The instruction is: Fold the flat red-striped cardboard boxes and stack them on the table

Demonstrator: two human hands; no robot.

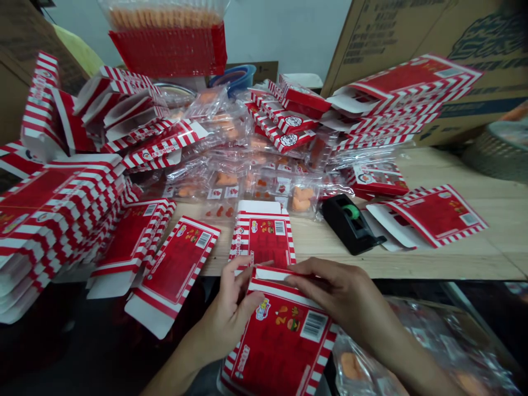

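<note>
At six o'clock: left hand [236, 311], right hand [344, 291], fingers part-closed, gripping striped carton [282, 346], top not yet shut. Open-flapped cartons [49, 203] stacked, nine o'clock.

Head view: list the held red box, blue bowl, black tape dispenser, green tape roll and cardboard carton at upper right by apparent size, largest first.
1. Cardboard carton, cut off by the frame
2. Held red box, enlarged by nearness
3. Black tape dispenser
4. Blue bowl, partly hidden
5. Green tape roll
</note>
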